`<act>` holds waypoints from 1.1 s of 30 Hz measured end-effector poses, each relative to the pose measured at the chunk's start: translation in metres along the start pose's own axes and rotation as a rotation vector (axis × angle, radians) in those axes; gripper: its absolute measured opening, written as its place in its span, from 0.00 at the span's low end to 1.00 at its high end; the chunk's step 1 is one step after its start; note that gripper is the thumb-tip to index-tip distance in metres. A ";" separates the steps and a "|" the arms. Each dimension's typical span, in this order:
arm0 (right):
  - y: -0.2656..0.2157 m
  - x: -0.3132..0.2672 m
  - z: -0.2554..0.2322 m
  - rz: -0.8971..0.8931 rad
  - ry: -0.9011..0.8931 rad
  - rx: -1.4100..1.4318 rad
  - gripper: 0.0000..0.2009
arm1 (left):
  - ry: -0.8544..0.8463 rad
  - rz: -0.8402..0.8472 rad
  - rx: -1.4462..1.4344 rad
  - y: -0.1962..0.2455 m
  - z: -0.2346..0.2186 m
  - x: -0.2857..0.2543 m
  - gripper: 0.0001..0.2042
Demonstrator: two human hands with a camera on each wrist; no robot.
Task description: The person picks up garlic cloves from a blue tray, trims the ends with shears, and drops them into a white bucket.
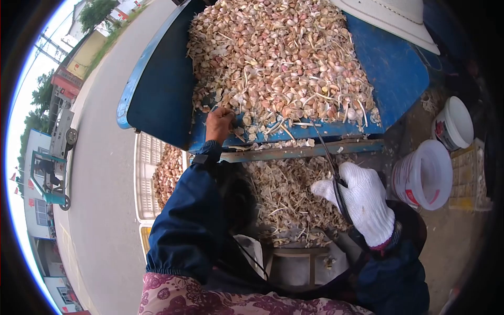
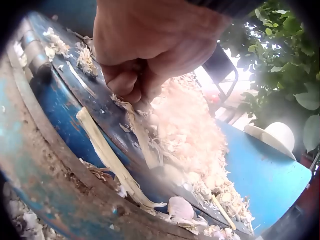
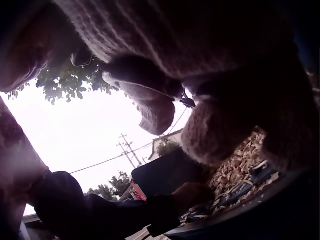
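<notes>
My bare left hand (image 1: pixel 219 126) is at the near left edge of the garlic clove heap (image 1: pixel 283 58), on the blue metal tray (image 1: pixel 396 68). In the left wrist view its fingers are curled, with the tips pinching a strip of dry garlic stalk (image 2: pixel 142 140). A white knitted glove covers my right hand (image 1: pixel 365 202), which grips scissors (image 1: pixel 342 205) by their dark handles. The long narrow blades point up toward the tray's near edge. The right wrist view is dark, showing mostly gloved fingers (image 3: pixel 212 132).
Dry husks and stalks (image 1: pixel 289 194) are piled below the tray. A white crate (image 1: pixel 148 184) with cloves stands at left, beside the road. Two white buckets, the nearer bucket (image 1: pixel 412 176) larger in view, stand at right. A pale hat (image 1: pixel 391 16) rests at the tray's far right.
</notes>
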State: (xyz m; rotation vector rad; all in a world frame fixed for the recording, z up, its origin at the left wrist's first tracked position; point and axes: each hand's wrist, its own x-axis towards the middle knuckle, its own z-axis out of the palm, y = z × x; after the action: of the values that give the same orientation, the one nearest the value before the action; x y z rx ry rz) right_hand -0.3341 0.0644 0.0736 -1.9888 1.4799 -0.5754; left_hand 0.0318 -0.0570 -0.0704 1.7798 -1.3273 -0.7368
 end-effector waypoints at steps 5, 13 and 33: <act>0.004 0.000 0.002 0.000 0.007 0.009 0.29 | 0.028 -0.049 -0.191 -0.009 0.002 0.009 0.08; 0.011 0.000 0.003 0.022 -0.032 0.134 0.30 | 0.030 0.081 -0.041 -0.009 0.002 -0.001 0.06; -0.003 0.000 -0.004 0.027 -0.065 -0.017 0.27 | -0.055 0.337 0.514 0.015 0.001 -0.018 0.11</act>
State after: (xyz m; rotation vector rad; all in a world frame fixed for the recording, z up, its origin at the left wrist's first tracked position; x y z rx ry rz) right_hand -0.3352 0.0644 0.0784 -1.9781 1.4748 -0.4842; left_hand 0.0184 -0.0418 -0.0580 1.8496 -1.9204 -0.2702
